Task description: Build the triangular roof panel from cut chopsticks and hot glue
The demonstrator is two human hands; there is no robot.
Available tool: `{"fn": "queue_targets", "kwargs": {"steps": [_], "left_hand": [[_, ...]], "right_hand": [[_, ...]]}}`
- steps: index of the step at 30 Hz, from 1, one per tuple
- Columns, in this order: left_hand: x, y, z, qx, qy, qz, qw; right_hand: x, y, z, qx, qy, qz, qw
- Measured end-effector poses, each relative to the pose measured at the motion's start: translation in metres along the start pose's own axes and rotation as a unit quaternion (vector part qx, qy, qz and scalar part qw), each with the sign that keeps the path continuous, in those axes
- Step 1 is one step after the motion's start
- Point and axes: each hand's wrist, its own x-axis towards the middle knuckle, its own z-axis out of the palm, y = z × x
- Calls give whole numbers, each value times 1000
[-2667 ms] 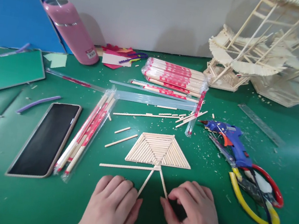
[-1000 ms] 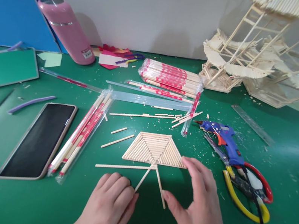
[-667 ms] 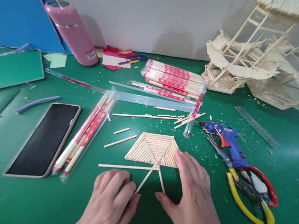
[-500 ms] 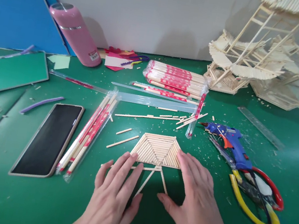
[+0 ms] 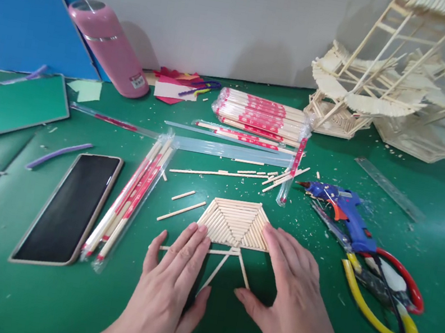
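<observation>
Fingers [image 5: 189, 249] of the left hand [image 5: 166, 299] outstretched and released, tips laid on the left corner of a flat trapezoid panel of pale round wooden sticks [image 5: 237, 220]. Right hand [image 5: 294, 298] likewise relaxed, fingertips along the panel's right slanting side. Panel lies between the hands, toward the near edge of a green-surfaced table [image 5: 66, 305], wide side facing the person. From the middle of that side run single pale sticks: a long stick [image 5: 223, 253] going left beneath the left fingers, and two splayed legs [image 5: 216, 270], one toward each thumb. Thumb contact with the legs: cannot tell.

Toward the table's left edge, a black-screened phone in a pale-rimmed case [image 5: 68, 209]; beside it, clear sleeves of paired sticks with red print [image 5: 131, 202]. Toward the right edge, a cutting tool with red and yellow handles [image 5: 358, 296], a blue glue gun with orange trigger [image 5: 339, 196] just beyond, its black cord crossing those handles.

Past the panel: loose pale sticks and offcuts [image 5: 277, 183], then a transparent ruler [image 5: 389, 189] to the right and a thick plastic-wrapped, red-printed stick pack [image 5: 262, 117]. Far edge: pink bottle [image 5: 109, 48] at left, tiered pale-stick model [image 5: 364, 99] at right, grey wall [image 5: 230, 20] behind.
</observation>
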Motion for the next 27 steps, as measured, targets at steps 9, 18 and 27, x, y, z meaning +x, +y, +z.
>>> {"fn": "queue_targets", "kwargs": {"steps": [9, 18, 27], "left_hand": [[0, -1, 0, -6, -7, 5, 1000], [0, -2, 0, 1, -15, 4, 1000], [0, -2, 1, 1, -6, 5, 1000]], "right_hand": [[-1, 2, -1, 0, 0, -4, 1000], [1, 3, 0, -5, -5, -2, 1000], [0, 2, 0, -2, 4, -4, 1000]]}}
